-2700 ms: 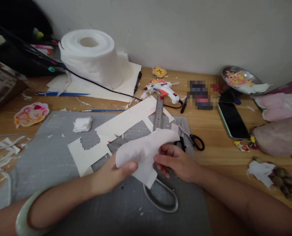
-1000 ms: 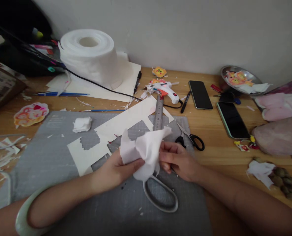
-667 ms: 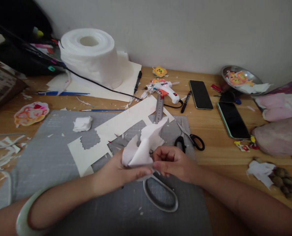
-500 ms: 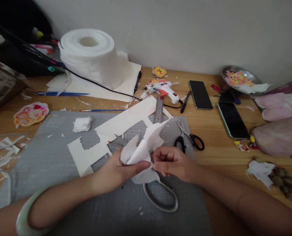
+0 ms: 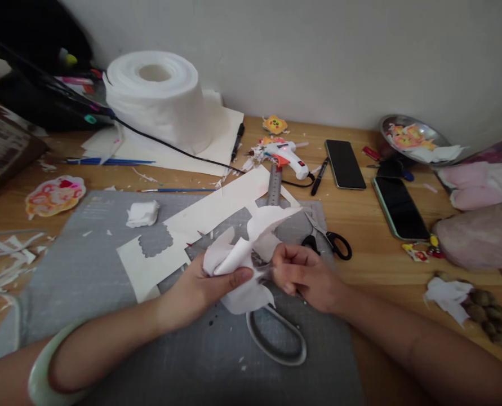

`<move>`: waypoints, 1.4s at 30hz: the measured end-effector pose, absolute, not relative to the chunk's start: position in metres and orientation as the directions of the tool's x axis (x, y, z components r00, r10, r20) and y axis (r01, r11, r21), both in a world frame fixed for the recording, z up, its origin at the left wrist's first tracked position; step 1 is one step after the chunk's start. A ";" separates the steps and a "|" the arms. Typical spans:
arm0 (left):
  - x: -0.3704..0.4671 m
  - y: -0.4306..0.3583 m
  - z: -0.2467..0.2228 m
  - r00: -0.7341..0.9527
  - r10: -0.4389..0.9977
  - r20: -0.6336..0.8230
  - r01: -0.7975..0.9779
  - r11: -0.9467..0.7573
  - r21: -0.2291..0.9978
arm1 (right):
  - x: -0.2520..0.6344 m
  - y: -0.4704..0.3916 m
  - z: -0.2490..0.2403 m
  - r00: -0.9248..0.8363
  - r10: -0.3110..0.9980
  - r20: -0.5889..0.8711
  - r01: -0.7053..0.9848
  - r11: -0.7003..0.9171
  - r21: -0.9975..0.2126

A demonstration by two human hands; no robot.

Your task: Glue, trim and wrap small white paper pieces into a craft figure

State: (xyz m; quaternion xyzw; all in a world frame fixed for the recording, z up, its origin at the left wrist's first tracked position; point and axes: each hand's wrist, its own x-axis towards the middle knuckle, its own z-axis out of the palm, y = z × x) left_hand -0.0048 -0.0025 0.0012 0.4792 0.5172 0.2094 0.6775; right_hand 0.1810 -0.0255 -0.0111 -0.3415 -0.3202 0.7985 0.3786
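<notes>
A crumpled white sheet (image 5: 240,299) with wavy cut edges is pinched in my left hand (image 5: 206,287), thumb on top, above the grey cutting mat (image 5: 158,355). Closed fingers of my right hand (image 5: 305,276) are at its right side, pulling a thin, whitish, blurred strand out from its middle. Below both hands lies a large grey scissor handle (image 5: 276,338); its blades are hidden. Black-handled scissors (image 5: 333,239) rest just beyond my right hand. Under and behind the sheet is cut white card (image 5: 217,208). A small folded white pad (image 5: 143,214) sits on the mat.
A large white roll (image 5: 153,101) stands at the back left. Behind the mat are a white glue gun (image 5: 291,158) with its black cord and a steel ruler (image 5: 275,186). Two phones (image 5: 346,163), a metal bowl (image 5: 420,135) and a pinkish pouch (image 5: 479,234) are on the right.
My right hand has moved slightly right, away from my left hand, and a strand now stretches between them. The sheet's upper flap has spread and shifted. My left hand moved slightly left.
</notes>
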 end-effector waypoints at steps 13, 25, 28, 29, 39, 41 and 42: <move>-0.004 -0.003 0.004 0.534 0.699 -0.476 0.169 0.463 0.870 | 0.178 -0.029 -0.008 -0.549 0.788 -0.277 -0.239 -0.466 -0.852; -0.003 -0.003 -0.001 0.480 0.750 -0.454 0.136 0.448 0.884 | 0.176 -0.026 -0.014 -0.413 0.857 -0.309 -0.322 -0.455 -0.830; -0.003 -0.003 -0.001 0.478 0.779 -0.405 0.134 0.391 0.911 | 0.175 -0.027 -0.009 -0.448 0.830 -0.332 -0.208 -0.458 -0.864; -0.004 -0.003 0.000 0.477 0.789 -0.387 0.133 0.371 0.919 | 0.175 -0.027 -0.008 -0.465 0.820 -0.334 -0.180 -0.457 -0.871; -0.004 -0.001 0.002 0.556 0.751 -0.354 0.092 0.369 0.925 | 0.176 -0.027 -0.015 -0.445 0.838 -0.315 -0.256 -0.456 -0.852; -0.004 -0.002 0.001 0.579 0.739 -0.345 0.120 0.341 0.932 | 0.175 -0.027 -0.014 -0.444 0.829 -0.340 -0.211 -0.466 -0.860; -0.004 -0.003 0.000 0.589 0.734 -0.337 0.127 0.327 0.936 | 0.174 -0.027 -0.013 -0.444 0.825 -0.351 -0.188 -0.468 -0.864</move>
